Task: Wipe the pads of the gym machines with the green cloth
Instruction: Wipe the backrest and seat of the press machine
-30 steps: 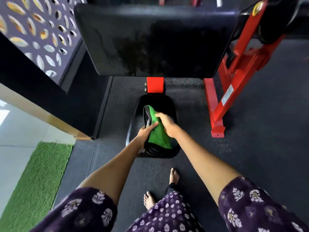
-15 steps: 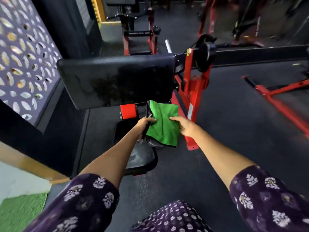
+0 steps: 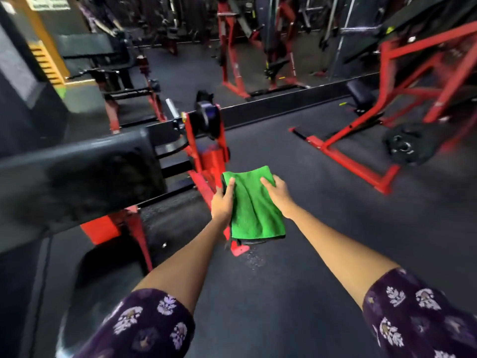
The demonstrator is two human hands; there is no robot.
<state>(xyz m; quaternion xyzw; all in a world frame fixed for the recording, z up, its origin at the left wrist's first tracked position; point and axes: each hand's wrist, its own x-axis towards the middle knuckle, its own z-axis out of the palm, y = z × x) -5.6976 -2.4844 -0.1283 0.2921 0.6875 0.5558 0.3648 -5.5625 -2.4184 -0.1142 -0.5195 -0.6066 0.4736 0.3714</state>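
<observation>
The green cloth (image 3: 254, 205) hangs folded in the air in front of me, above the dark floor. My left hand (image 3: 224, 200) grips its left edge, thumb on top. Its upper right corner is held by my right hand (image 3: 277, 193), fingers curled over the fabric. A wide black pad (image 3: 85, 174) of a red-framed machine stretches to the left of the cloth, apart from it. A low black seat pad (image 3: 103, 262) lies below that, blurred.
The red machine frame (image 3: 206, 156) with a black weight plate (image 3: 207, 117) stands just behind the cloth. Another red frame (image 3: 361, 140) and loose plates (image 3: 410, 147) lie on the floor at right. More machines (image 3: 247, 47) line the back. Dark rubber floor (image 3: 309, 254) lies ahead.
Both hands lifted the cloth off the low seat pad and carried it up and right. My view rose from the floor toward the gym room.
</observation>
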